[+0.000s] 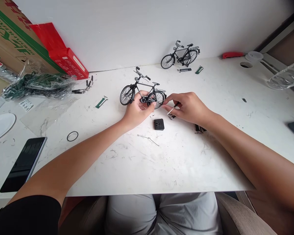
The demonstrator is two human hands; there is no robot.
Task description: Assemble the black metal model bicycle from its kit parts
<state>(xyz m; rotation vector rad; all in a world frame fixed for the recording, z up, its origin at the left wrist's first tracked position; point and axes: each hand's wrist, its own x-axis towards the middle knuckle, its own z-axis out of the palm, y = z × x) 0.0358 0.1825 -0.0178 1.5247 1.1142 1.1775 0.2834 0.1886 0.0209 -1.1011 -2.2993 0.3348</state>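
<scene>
A black model bicycle [142,92] is standing upright on the white table [186,163], just above the centre of the frame. The left hand [137,111] is closing its fingers on the bicycle's frame and rear wheel, steadying it from the near side. The right hand [188,106] is pinching a thin, dark-handled tool [172,108] between thumb and forefinger, with the tip lying close to the rear wheel; whether it is touching cannot be told.

A small black square block [159,124] is lying on the table just below the hands, and a bent length of wire [148,139] is lying below that. A second model bicycle [180,54] is standing at the upper centre against the wall, well apart from the hands.

Containers: a clear plastic bag [39,85] at the upper left is holding a tangle of dark green parts. A cardboard box [12,42] and a red carton [61,52] are leaning behind it; their contents are not showing. A white plate [0,125] at the left edge is showing nothing on it. A clear lidded tub [253,56] is sitting at the upper right, contents unreadable.

A dark phone [24,163] is lying at the lower left, with a black rubber ring [72,136] nearby.
</scene>
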